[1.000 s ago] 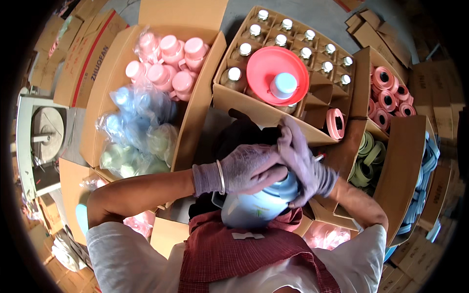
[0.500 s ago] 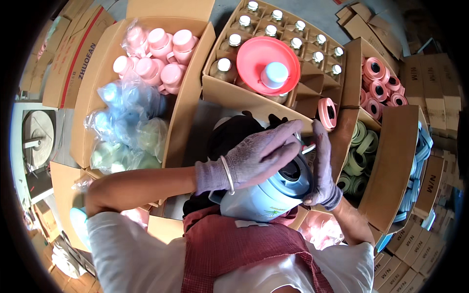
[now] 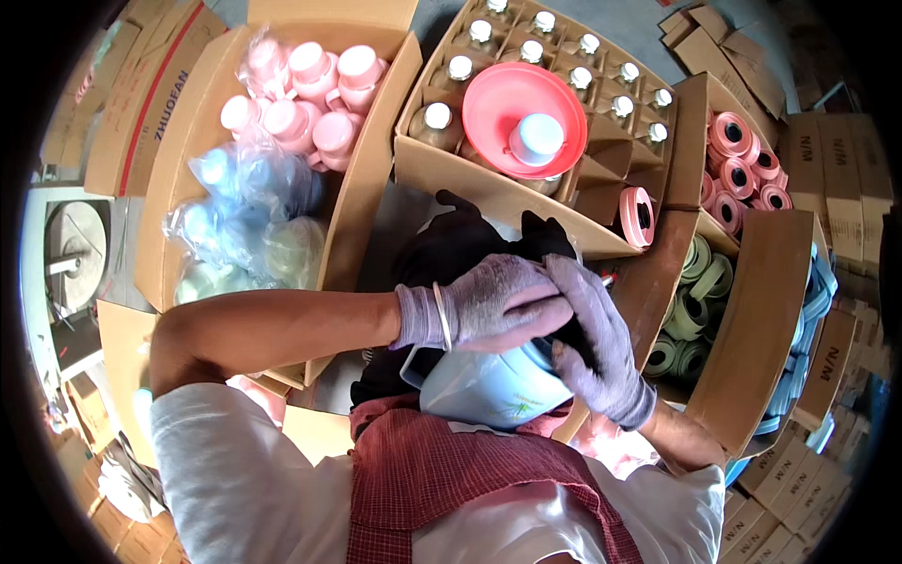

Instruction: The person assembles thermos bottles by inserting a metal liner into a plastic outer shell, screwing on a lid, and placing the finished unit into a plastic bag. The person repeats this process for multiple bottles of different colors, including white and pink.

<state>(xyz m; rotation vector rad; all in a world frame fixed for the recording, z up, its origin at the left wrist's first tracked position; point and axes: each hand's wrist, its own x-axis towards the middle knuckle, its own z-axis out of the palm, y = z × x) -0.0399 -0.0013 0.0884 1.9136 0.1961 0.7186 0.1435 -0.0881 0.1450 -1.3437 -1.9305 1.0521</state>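
Note:
A light blue thermos jug [image 3: 489, 385] with a small printed plant motif leans in my lap against a dark red checked apron [image 3: 451, 479]. Both hands wear greyish purple gloves and meet over its top, hiding the mouth. My left hand [image 3: 493, 305] lies across from the left with fingers bent and pressed together; what is under them is hidden. My right hand [image 3: 597, 348] closes round the jug's upper right side, bare thumb tip against it and fingers over the top. The jug's handle [image 3: 411, 367] sticks out at the left, below my left wrist.
A divided carton [image 3: 489, 160] holds white-tipped glass flasks, with a red dish [image 3: 489, 99] and a blue cup [image 3: 537, 139] on them. The left carton [image 3: 366, 188] holds pink, blue and green jugs. Pink rings [image 3: 738, 179], green rings [image 3: 691, 310] and blue parts [image 3: 799, 329] fill cartons at right.
My right hand has tipped leftward over the jug's top and now meets my left hand. The dark opening visible before is covered. My left fingers are more bent.

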